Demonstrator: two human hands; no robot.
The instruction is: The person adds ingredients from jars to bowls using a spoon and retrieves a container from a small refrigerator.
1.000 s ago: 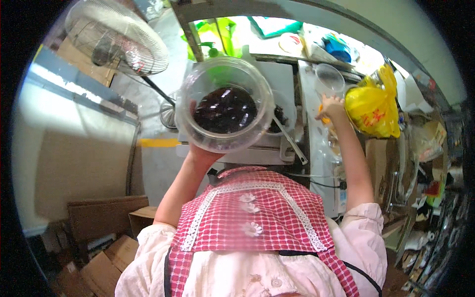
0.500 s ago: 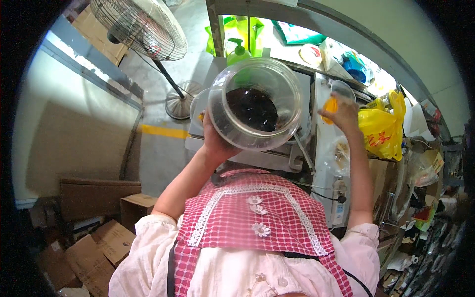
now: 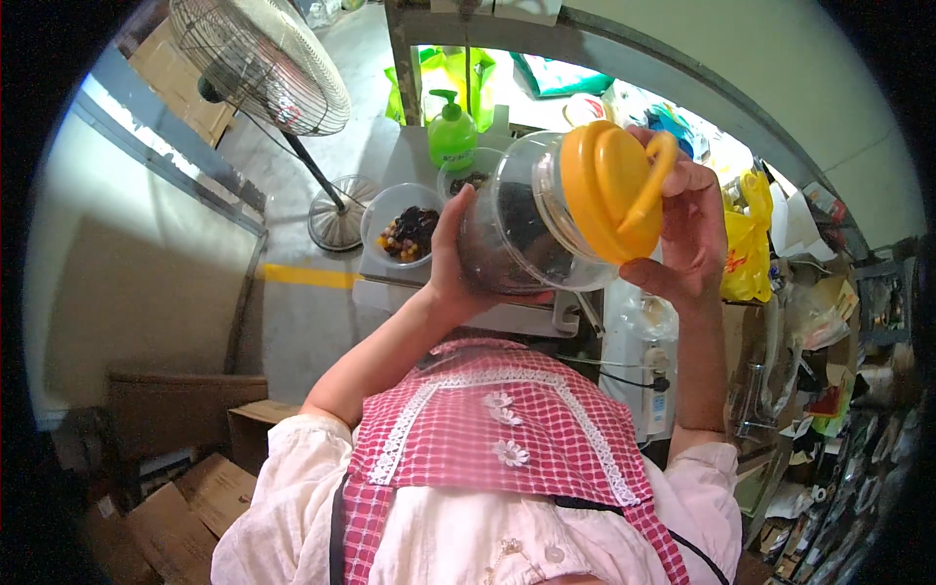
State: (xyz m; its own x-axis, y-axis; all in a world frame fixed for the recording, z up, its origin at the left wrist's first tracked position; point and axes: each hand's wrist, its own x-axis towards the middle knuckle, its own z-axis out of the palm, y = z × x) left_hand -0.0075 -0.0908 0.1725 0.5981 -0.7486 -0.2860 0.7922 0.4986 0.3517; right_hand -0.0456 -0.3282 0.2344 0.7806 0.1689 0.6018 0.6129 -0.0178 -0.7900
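Observation:
A clear plastic jar with dark contents lies tilted in my left hand, whose fingers wrap its side and base. My right hand grips a yellow-orange lid with a loop handle. The lid is at the jar's mouth; whether it sits fully on the rim I cannot tell. Left of the jar, a clear bowl holds dark pieces and yellow and pale bits. Part of another clear bowl with dark pieces shows behind the jar.
A green pump bottle stands beyond the bowls. A standing fan is at far left, cardboard boxes at lower left. To the right are a yellow plastic bag and a power strip with a cord.
The jar has tipped over to the right. My right hand has brought the yellow lid from the right side up to the jar's mouth. Both bowls now show better.

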